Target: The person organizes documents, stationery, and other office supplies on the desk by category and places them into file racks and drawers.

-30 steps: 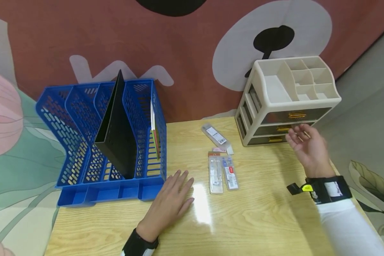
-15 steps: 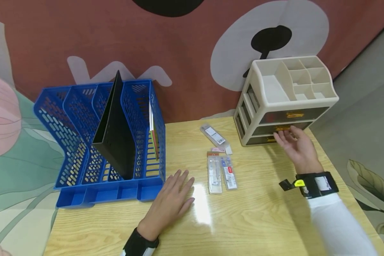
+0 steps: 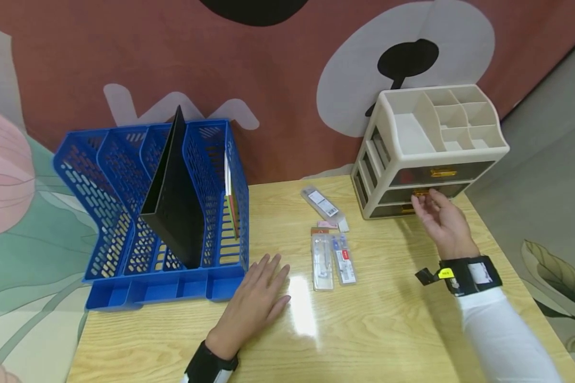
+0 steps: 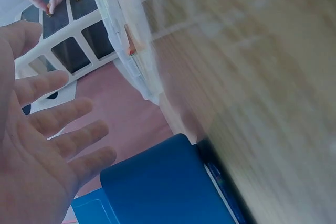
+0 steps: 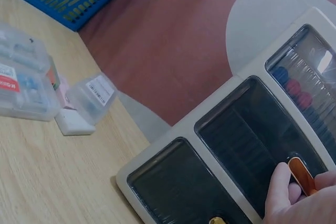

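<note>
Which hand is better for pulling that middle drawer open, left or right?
Probably the right hand: its fingers grip the gold handle on the middle drawer. The left hand is farther away, beside the blue rack.

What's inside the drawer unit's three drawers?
Through the front of the top drawer, blue and red rounded objects show, too dim to identify. Dark fronts obscure whatever the middle drawer and bottom drawer hold.
</note>
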`<move>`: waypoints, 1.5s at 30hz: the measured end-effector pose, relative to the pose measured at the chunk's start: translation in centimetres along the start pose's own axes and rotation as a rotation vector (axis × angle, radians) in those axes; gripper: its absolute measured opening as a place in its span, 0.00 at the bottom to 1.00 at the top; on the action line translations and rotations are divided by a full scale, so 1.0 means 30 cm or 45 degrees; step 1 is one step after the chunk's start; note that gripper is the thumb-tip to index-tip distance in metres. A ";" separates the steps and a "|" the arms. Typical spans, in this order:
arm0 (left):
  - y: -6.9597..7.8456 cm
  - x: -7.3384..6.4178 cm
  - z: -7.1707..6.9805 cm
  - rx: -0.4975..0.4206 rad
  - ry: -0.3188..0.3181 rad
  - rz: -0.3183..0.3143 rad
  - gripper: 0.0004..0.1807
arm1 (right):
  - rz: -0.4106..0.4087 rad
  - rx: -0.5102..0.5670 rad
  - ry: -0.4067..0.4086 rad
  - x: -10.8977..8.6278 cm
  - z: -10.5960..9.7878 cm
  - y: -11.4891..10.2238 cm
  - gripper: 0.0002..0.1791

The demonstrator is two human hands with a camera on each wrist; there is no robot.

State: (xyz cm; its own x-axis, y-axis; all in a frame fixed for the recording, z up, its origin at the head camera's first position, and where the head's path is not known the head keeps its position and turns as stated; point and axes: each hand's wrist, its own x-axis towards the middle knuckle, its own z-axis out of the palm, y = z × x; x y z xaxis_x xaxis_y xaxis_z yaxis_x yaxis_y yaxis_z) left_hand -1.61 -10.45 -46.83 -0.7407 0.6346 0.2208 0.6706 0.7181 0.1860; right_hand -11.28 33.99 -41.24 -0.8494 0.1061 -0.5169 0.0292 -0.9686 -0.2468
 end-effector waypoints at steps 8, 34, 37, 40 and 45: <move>0.005 0.005 0.009 -0.006 -0.015 0.008 0.39 | -0.041 -0.201 -0.053 -0.058 -0.034 -0.007 0.16; 0.006 0.071 0.011 -0.030 -0.042 -0.012 0.43 | -0.093 -0.344 -0.287 -0.238 -0.186 -0.004 0.07; 0.008 0.080 0.014 -0.028 -0.028 -0.014 0.42 | -0.112 -0.351 -0.289 -0.249 -0.194 -0.004 0.07; 0.008 0.085 0.015 -0.015 -0.007 -0.015 0.42 | -0.112 -0.329 -0.319 -0.264 -0.205 -0.007 0.08; 0.006 0.088 0.014 -0.018 0.020 -0.021 0.41 | -0.109 -0.295 -0.388 -0.280 -0.229 -0.009 0.11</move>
State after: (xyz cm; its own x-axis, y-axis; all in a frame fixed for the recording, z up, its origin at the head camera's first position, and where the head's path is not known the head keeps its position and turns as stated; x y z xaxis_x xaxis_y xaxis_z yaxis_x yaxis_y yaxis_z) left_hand -3.48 -8.52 -46.61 -0.7508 0.6183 0.2325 0.6591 0.7241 0.2030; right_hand -0.54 34.90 -42.45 -0.9705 0.0793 -0.2278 0.0397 -0.8791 -0.4750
